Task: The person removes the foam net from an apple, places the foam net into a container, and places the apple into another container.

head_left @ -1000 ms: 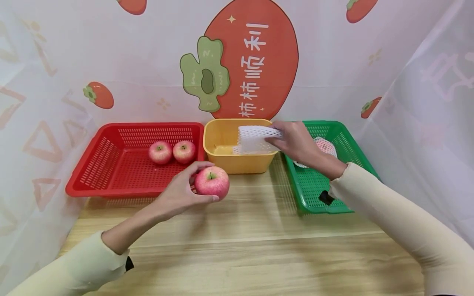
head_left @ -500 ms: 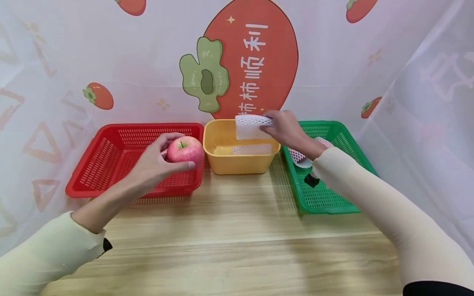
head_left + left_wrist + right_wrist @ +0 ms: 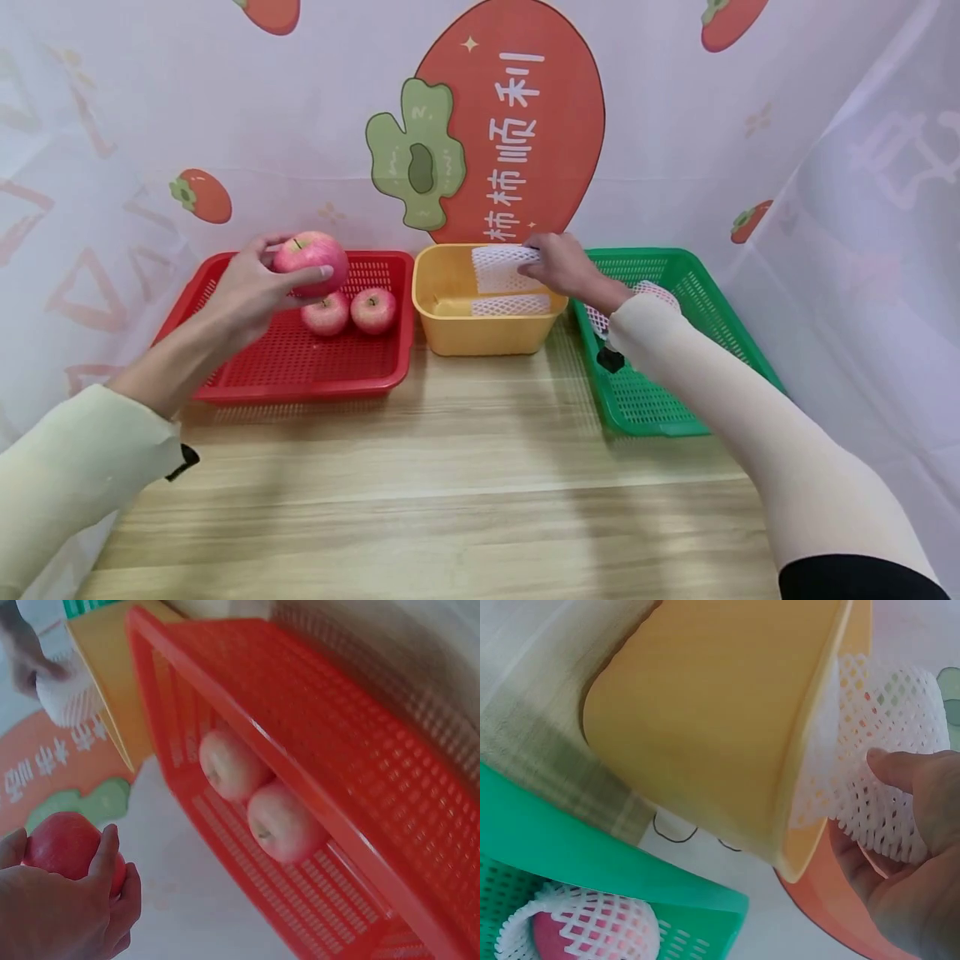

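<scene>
My left hand (image 3: 251, 283) grips a pink-red apple (image 3: 318, 260), raised over the back of the red basket (image 3: 300, 387). Two more apples sit side by side in that basket, the nearer to the hand being the left apple (image 3: 326, 315). Over the yellow bin (image 3: 480, 337), my right hand (image 3: 561, 265) pinches a white foam fruit net (image 3: 498, 268) between thumb and fingers. A second foam net (image 3: 510, 305) lies inside the bin. In the right wrist view the held net (image 3: 892, 742) hangs at the bin's rim.
On the right stands a green basket (image 3: 652, 408) holding fruit in foam netting, such as a wrapped apple (image 3: 600, 926); my right forearm partly covers it. The wooden table (image 3: 450, 483) stretches in front of the containers. A printed curtain (image 3: 300, 108) hangs close behind them.
My left hand has carried the apple left and back, from in front of the yellow bin to above the red basket. My right hand has shifted slightly left, still holding the foam net.
</scene>
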`<state>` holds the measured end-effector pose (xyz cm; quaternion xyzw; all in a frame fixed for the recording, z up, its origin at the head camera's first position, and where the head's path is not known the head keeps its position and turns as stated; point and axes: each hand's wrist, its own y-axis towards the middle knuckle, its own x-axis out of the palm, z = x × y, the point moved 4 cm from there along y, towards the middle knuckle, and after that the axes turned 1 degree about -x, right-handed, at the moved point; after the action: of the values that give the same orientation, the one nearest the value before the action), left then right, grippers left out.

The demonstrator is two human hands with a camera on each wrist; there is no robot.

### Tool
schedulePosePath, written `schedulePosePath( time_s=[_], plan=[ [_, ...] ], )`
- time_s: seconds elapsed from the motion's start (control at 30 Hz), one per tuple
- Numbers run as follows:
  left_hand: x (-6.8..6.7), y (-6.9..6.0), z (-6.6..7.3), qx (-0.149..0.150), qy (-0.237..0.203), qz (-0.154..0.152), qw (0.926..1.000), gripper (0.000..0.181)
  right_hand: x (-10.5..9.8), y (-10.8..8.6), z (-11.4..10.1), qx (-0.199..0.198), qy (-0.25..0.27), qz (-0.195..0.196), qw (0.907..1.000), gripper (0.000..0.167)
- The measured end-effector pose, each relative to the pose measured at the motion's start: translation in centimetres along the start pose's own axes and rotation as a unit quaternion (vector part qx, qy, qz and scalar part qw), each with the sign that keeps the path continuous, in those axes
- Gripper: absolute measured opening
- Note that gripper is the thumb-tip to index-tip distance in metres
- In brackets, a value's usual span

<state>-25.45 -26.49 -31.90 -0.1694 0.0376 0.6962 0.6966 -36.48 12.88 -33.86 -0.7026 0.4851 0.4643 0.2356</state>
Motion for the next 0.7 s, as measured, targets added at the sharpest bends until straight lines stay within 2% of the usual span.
schedulePosePath(
  time_s=[0.13,0.27,0.37,0.57,0.7],
  plan=[
    [-1.8,1.6,-0.1,-0.006,-0.055,0.023,0.9982,0.107,0.6,0.3,0.3,-0.008,0.001,-0.011,0.9999,0.042],
    [-3.6,2.9,-0.3,-0.021,-0.053,0.052,0.997,0.111,1.1,0.4,0.4,-0.026,0.0,-0.017,0.9995,0.043],
    [-4.9,3.7,-0.6,-0.035,-0.012,0.071,0.9968,0.115,1.4,0.4,0.6,-0.033,-0.001,-0.021,0.9992,0.046],
    [-6.8,5.0,-1.5,-0.055,0.02,0.098,0.9935,0.115,1.9,0.6,1.2,-0.019,0.001,-0.036,0.9992,0.053],
    [-7.7,5.7,-2.6,-0.064,0.058,0.107,0.9905,0.11,1.8,0.5,1.3,-0.009,0.004,-0.035,0.9993,0.062]
  ],
)
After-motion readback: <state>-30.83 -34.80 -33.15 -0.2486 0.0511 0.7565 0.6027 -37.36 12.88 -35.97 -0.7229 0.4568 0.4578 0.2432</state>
